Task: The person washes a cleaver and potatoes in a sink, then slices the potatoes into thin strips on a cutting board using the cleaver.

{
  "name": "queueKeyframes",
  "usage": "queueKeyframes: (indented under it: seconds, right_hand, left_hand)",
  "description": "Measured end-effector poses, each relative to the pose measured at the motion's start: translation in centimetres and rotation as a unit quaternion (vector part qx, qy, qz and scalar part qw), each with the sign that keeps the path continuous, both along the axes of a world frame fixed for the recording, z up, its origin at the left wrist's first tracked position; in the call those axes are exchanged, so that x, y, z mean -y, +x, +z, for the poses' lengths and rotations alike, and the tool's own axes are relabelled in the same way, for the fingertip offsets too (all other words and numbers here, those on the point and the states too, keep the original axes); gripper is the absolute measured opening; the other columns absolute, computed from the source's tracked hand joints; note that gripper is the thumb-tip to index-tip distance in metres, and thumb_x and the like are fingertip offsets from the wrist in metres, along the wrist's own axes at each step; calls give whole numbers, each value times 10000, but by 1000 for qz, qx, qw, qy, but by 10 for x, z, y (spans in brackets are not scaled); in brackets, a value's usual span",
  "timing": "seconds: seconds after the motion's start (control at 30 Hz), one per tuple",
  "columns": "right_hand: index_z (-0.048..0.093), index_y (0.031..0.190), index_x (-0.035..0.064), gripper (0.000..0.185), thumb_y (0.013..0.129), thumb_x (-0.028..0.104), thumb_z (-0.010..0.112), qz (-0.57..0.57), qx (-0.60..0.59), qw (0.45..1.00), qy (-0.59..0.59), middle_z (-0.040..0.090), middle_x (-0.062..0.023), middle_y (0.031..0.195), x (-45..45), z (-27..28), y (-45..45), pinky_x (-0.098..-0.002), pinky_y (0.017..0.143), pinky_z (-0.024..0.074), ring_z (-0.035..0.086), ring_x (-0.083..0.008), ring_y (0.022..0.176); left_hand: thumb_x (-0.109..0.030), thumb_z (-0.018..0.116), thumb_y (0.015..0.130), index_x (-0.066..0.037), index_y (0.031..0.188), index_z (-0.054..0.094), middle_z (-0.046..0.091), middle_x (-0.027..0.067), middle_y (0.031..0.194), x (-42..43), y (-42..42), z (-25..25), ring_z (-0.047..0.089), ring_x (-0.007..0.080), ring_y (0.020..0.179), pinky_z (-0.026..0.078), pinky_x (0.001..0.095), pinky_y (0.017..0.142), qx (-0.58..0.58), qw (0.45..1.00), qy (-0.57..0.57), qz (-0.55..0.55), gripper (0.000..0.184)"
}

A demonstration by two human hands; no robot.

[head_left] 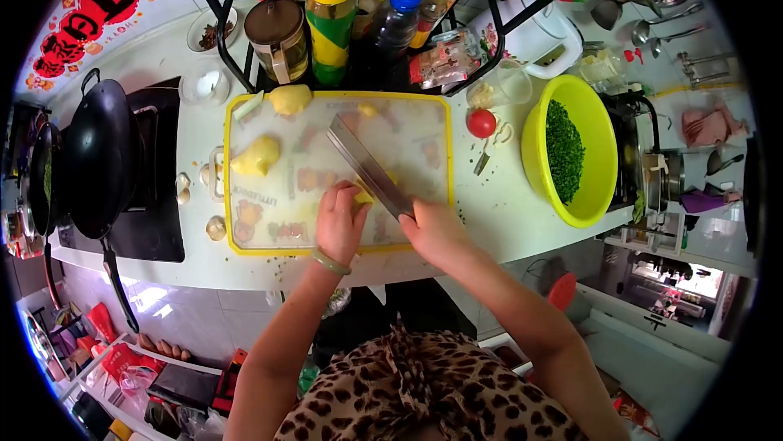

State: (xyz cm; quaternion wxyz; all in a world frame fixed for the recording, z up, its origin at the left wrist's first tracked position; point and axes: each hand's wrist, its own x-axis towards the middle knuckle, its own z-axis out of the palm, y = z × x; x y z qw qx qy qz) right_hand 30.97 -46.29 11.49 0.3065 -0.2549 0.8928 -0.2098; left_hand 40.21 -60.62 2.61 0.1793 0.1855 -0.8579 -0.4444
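My right hand [435,230] is wrapped round the handle end of a cleaver [367,165], its broad blade slanting up and left over the cutting board [338,95]. Just left of the blade, my left hand [339,214] has its fingers curled down on a pale yellow piece of ginger [362,193], mostly hidden by fingertips and blade. Two larger peeled pieces lie on the board: one ginger knob [258,156] at the left and another piece [291,100] at the upper edge. A small yellow bit [367,109] rests near the blade's tip.
Right of the board are a tomato [481,123], a peeler [482,162] and a yellow-green bowl [602,147] of chopped greens. Behind stands a black rack with bottles [330,29]. Garlic [215,228] and a black wok [99,155] on the stove are at left.
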Motion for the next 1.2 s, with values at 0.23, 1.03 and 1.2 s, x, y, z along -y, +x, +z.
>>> queueKeyframes:
  seconds: [0.23,1.03,1.2]
  right_hand:
    - [558,915,-29,218,868,184,563,13,21,1000,18,614,-229,746,-8,0,0,-475,660,476,607,-416,731]
    - [570,868,-33,214,864,181,574,3,126,991,47,611,-227,715,12,-1,-19,-459,615,461,603,-399,670]
    - [560,893,-3,203,876,198,539,19,33,998,42,626,-221,771,25,-41,0,-503,666,470,613,-412,751]
  left_hand:
    - [-27,696,740,-15,1010,542,560,174,1093,0,-1,-4,555,355,965,477,390,812,-15,999,-31,1,311]
    - [-20,708,684,-33,998,574,583,152,1095,1,-2,0,555,352,996,465,409,858,-7,999,-34,-4,342]
    - [-17,701,679,-40,994,570,581,143,1103,-1,-1,-6,554,346,983,470,410,847,-4,1000,-18,10,343]
